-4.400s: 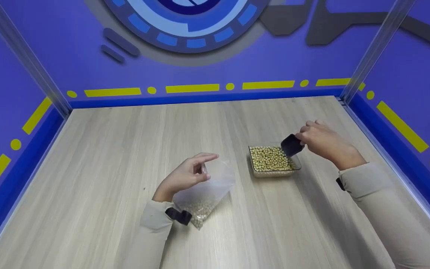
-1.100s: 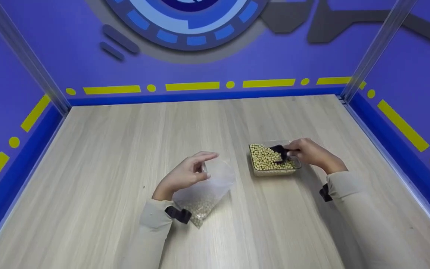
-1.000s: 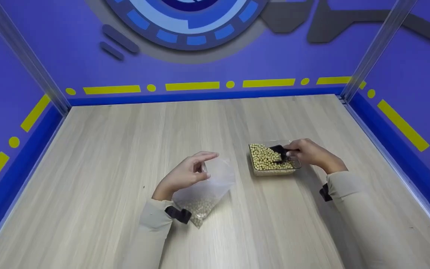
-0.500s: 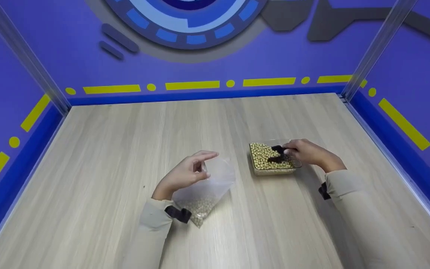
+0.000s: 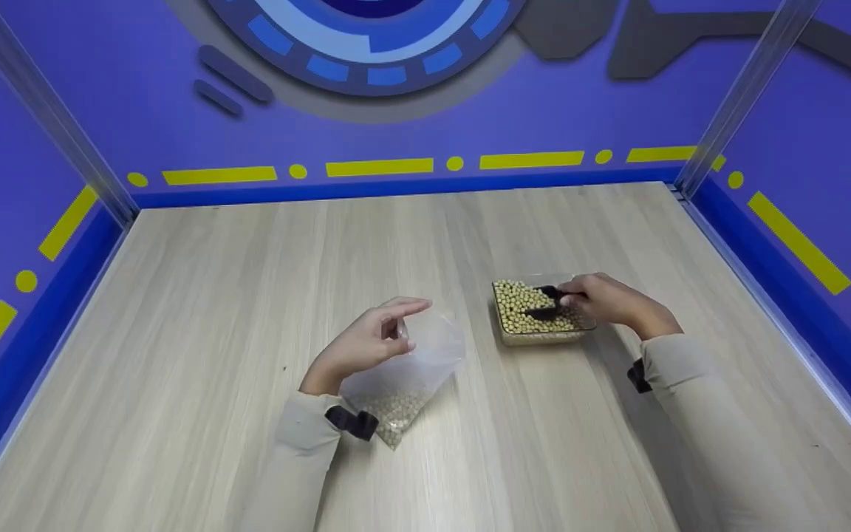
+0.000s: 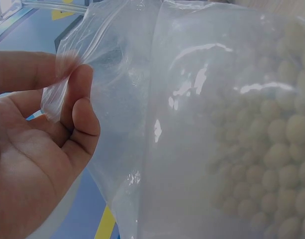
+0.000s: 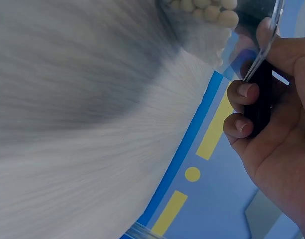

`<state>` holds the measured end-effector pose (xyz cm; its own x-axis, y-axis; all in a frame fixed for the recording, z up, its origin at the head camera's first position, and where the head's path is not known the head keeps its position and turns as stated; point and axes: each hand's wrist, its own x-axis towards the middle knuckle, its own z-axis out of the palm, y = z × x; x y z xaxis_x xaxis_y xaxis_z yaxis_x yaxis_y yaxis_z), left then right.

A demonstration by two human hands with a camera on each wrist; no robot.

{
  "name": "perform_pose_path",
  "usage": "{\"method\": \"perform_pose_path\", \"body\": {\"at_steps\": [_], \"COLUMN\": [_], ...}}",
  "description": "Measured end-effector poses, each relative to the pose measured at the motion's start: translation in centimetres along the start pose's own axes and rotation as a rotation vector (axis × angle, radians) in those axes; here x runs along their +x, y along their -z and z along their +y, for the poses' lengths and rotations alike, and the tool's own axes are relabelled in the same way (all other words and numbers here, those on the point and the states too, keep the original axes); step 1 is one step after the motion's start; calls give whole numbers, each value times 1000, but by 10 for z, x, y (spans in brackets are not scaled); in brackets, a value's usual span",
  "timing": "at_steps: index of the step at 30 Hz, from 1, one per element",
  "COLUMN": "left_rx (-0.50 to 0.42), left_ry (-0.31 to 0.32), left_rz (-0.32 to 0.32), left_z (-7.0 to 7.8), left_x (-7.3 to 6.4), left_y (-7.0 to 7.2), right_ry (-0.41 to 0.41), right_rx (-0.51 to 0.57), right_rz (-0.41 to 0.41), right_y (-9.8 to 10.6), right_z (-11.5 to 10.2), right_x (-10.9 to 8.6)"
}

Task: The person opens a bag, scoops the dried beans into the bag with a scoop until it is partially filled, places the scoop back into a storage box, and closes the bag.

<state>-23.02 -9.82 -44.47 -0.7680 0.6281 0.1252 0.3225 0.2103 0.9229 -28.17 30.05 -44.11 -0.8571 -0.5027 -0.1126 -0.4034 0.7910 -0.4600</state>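
My left hand [image 5: 357, 346] pinches the rim of a clear zip bag [image 5: 438, 343], holding its mouth up. Pale round beans [image 5: 394, 408] fill the bag's lower part. In the left wrist view, the bag's thin plastic [image 6: 117, 114] runs between thumb and fingers. To the right, my right hand [image 5: 614, 301] grips a black scoop [image 5: 542, 314]. The scoop's blade is partly sunk among yellowish beans [image 5: 518, 299] in a clear rectangular container [image 5: 544, 339]. The right wrist view has the fingers curled round the black handle [image 7: 261, 107], with the container's edge crossing in front.
Both the bag and the container are over a light wood-grain table [image 5: 211, 332]. Blue-purple panels [image 5: 411, 133] with yellow marks enclose its back and sides. A tiny dark speck [image 5: 284, 368] lies left of the left hand.
My right hand has brought the scoop down from the container's right rim into the beans, and its blade has since turned and shifted slightly left. The left hand and bag have hardly moved.
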Motion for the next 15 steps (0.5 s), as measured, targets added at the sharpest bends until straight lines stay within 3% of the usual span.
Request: {"method": "perform_pose_path", "body": {"at_steps": [15], "left_rx": [-3], "left_ry": [9], "left_rz": [-2], "left_z": [-1], "left_x": [-1], "left_y": [0], "right_ry": [8], "right_rx": [33], "right_rz": [63], "right_y": [-3], "right_z": [6], "right_x": [-3]}}
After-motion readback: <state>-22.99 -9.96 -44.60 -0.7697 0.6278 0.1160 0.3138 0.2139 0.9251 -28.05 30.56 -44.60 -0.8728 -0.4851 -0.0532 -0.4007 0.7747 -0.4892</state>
